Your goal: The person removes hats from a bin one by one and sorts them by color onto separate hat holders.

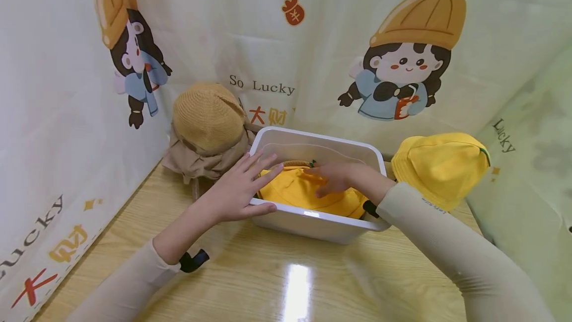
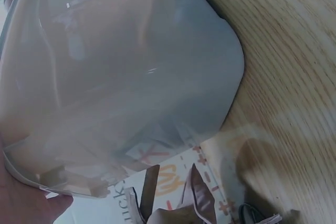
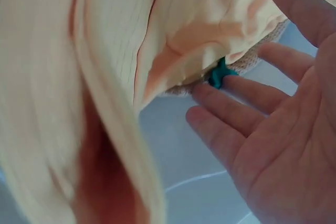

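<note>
A white plastic bin (image 1: 308, 228) stands on the table with a yellow fabric hat (image 1: 288, 188) lying in it. My left hand (image 1: 237, 188) rests at the bin's left rim, its fingers spread and straight over the edge. Inside the bin, my right hand (image 1: 341, 178) reaches over the yellow hat with extended fingers. The right wrist view shows those fingers (image 3: 226, 103) right at a small green bow (image 3: 220, 74), with a woven brown edge (image 3: 254, 56) beside it under the yellow cloth. In the left wrist view, the bin's outer wall (image 2: 147, 72) fills most of the picture.
Left of the bin sits a tan knitted hat (image 1: 207, 116) above a brown cloth brim (image 1: 192, 155). Another yellow hat (image 1: 440, 168) lies to the right, near my right forearm. Printed curtains (image 1: 321, 63) enclose the wooden table (image 1: 241, 272) at the back and sides.
</note>
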